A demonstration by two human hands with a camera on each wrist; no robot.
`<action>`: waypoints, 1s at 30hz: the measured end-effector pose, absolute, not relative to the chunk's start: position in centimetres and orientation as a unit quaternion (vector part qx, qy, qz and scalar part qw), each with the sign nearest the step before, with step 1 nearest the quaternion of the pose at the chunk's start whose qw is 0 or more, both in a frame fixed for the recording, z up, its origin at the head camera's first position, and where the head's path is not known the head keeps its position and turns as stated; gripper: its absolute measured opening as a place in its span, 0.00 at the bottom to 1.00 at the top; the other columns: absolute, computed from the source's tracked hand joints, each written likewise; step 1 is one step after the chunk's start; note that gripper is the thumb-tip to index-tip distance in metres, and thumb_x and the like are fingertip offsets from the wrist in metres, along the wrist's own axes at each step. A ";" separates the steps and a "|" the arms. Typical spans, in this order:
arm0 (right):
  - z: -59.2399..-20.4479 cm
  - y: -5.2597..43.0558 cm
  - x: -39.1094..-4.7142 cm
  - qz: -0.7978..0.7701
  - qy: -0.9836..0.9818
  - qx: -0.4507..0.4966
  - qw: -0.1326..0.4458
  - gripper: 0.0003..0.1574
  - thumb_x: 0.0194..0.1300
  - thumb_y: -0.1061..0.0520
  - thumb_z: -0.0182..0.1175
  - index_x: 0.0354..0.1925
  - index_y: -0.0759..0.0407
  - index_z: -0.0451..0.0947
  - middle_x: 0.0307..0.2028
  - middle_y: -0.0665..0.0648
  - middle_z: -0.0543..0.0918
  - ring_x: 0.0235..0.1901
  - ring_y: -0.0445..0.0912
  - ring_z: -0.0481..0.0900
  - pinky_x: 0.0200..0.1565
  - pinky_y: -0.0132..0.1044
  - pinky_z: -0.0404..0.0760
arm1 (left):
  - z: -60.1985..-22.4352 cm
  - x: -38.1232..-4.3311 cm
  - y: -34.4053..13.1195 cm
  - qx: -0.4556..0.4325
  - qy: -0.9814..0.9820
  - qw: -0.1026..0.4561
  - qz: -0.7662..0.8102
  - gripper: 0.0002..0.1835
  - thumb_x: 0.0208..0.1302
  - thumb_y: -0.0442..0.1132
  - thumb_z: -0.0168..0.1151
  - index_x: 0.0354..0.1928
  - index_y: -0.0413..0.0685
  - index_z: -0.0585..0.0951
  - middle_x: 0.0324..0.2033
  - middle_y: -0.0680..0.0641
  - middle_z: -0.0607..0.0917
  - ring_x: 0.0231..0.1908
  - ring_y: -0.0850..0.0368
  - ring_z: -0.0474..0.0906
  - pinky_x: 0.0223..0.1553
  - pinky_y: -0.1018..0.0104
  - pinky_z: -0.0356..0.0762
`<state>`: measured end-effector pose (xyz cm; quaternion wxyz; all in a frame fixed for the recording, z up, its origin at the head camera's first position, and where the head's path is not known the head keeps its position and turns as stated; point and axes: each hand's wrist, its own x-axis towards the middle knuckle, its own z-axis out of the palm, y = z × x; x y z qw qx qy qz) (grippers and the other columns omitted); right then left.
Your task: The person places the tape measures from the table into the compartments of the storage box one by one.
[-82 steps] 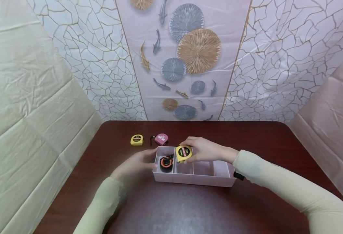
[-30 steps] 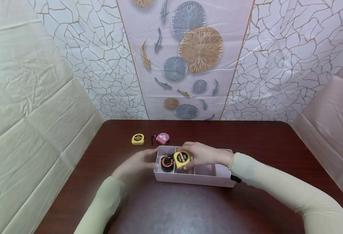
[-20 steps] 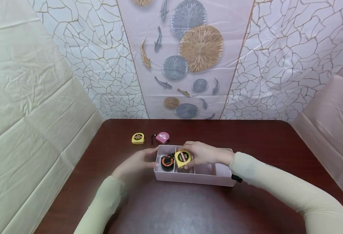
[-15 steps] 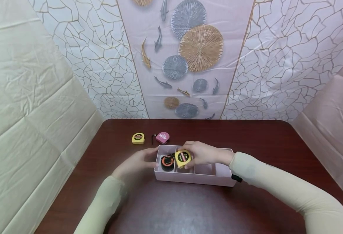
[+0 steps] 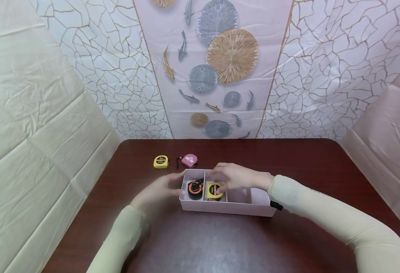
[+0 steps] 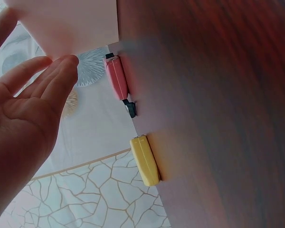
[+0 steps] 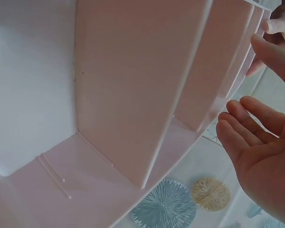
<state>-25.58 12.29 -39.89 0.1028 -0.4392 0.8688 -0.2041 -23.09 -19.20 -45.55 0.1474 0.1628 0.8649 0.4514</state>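
Observation:
A pale pink divided storage box [image 5: 227, 209] sits on the table. My left hand [image 5: 157, 191] holds its left end, thumb near the front corner and fingers at the back corner; in the left wrist view its fingertips touch the box wall [image 6: 85, 23]. An orange-and-black tape measure [image 5: 195, 191] lies in the leftmost compartment. Beside it, in the second compartment, rests a yellow tape measure [image 5: 212, 195]. My right hand [image 5: 237, 177] hovers over that compartment, its thumb overlapping the yellow case. The right wrist view shows its fingers [image 7: 235, 137] loosely extended, gripping nothing.
Behind the box lie another yellow tape measure [image 5: 161, 162] and a pink tape measure [image 5: 189, 160] with a black strap. Dividers [image 7: 133, 71] stand upright inside the box. Patterned cloth walls rise behind and beside the dark red table [image 5: 200, 242].
The yellow tape measure has gone from my right hand's grip down into the second compartment. My right fingers have let go of it and lifted slightly. My left hand stays at the box end.

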 end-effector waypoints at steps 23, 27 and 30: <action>-38.6 13.9 -25.9 -0.196 0.891 -0.406 0.047 0.36 0.60 0.52 0.72 0.62 0.66 0.77 0.56 0.59 0.80 0.58 0.53 0.77 0.59 0.51 0.76 | -45.8 -23.2 -19.4 0.160 0.857 0.152 0.467 0.43 0.57 0.52 0.76 0.74 0.64 0.68 0.70 0.62 0.69 0.72 0.60 0.60 0.72 0.48 0.57; -38.6 14.5 -26.0 -0.200 0.897 -0.392 0.044 0.35 0.60 0.52 0.73 0.62 0.64 0.77 0.56 0.58 0.80 0.58 0.53 0.77 0.60 0.50 0.75 | -46.0 -23.3 -19.4 0.162 0.856 0.153 0.467 0.43 0.57 0.52 0.76 0.74 0.65 0.68 0.70 0.61 0.69 0.72 0.60 0.60 0.72 0.48 0.57; -38.6 15.0 -26.0 -0.205 0.901 -0.379 0.047 0.34 0.60 0.53 0.72 0.62 0.63 0.77 0.57 0.58 0.79 0.59 0.53 0.76 0.60 0.50 0.75 | -46.2 -23.4 -19.4 0.165 0.857 0.151 0.465 0.43 0.57 0.53 0.76 0.74 0.65 0.68 0.70 0.61 0.69 0.72 0.60 0.60 0.72 0.48 0.57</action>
